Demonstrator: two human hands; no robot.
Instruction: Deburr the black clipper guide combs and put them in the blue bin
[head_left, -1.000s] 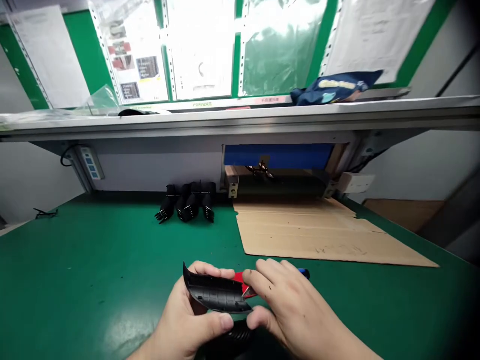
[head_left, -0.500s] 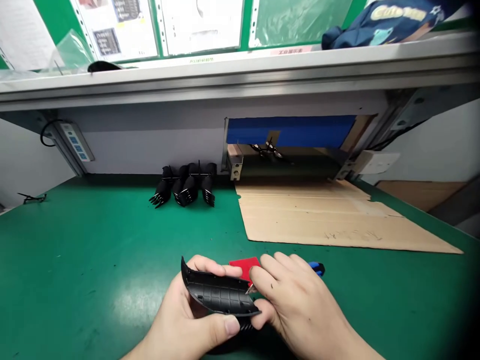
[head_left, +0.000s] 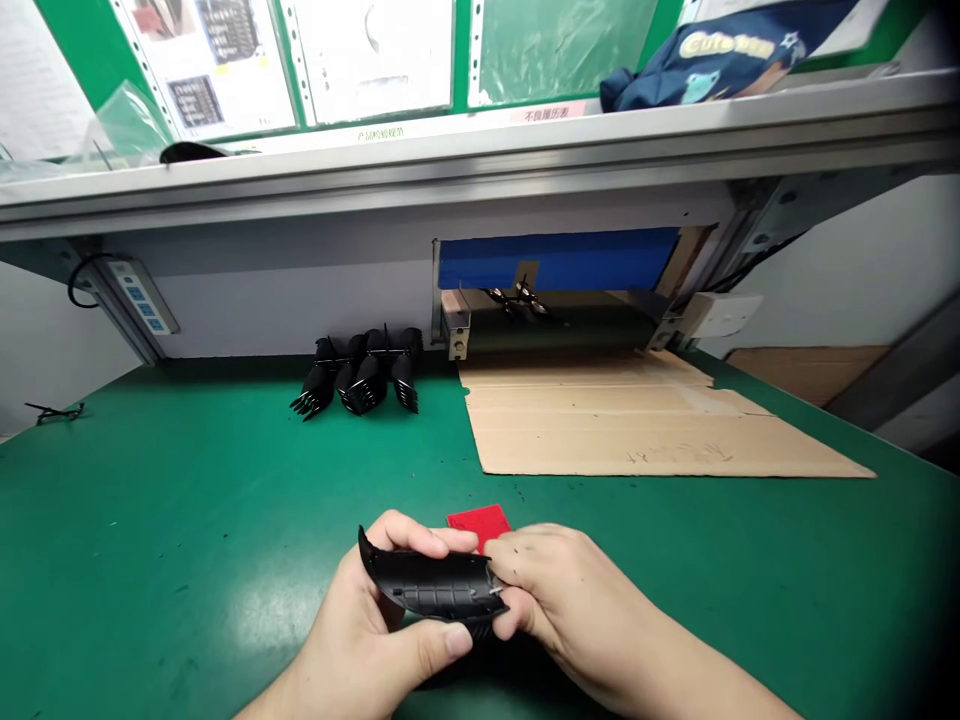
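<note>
A curved black plastic shell [head_left: 435,585], its ribbed hollow side facing up, is held between the thumb and fingers of my left hand [head_left: 375,620]. At the shell's right end, my right hand [head_left: 559,590] is closed, with thumb and forefinger pinched around a small thin metallic piece [head_left: 495,588]. Most of that piece is hidden by the fingers. Just behind the hands, a red block [head_left: 482,522] lies on the green table, partly covered by my fingers. Dark toothed parts show under the shell, mostly hidden.
Several black comb-ended parts [head_left: 360,372] stand at the back of the green table [head_left: 187,500]. A flat cardboard sheet [head_left: 585,425] lies at the back right, before an opening with a blue flap [head_left: 555,260]. Thin black pieces [head_left: 54,413] lie far left.
My right hand has turned, its fingers now tucked lower against the shell's end. The blue and black object behind it is no longer visible. The whole view has shifted slightly.
</note>
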